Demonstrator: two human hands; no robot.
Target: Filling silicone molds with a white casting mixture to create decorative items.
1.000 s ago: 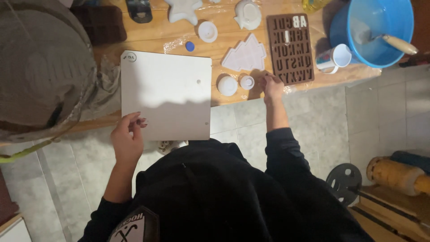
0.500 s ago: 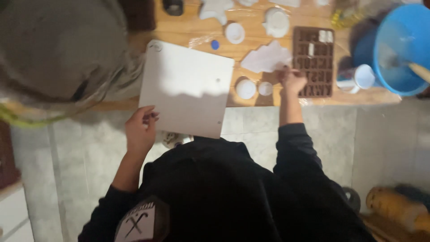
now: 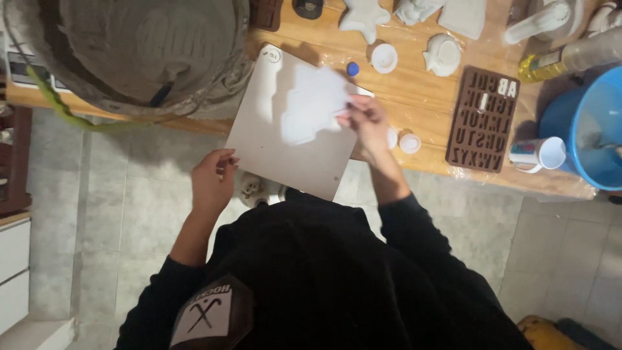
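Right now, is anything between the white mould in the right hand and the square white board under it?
Nothing visible. The right hand holds the white mould directly over the white board, whose surface there looks bare. The left hand grips the board's near edge, off to the side.

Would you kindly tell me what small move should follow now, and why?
Probably lower the white mould flat onto the board: the right hand holds it over the board's middle, while the left hand steadies the board's near edge.
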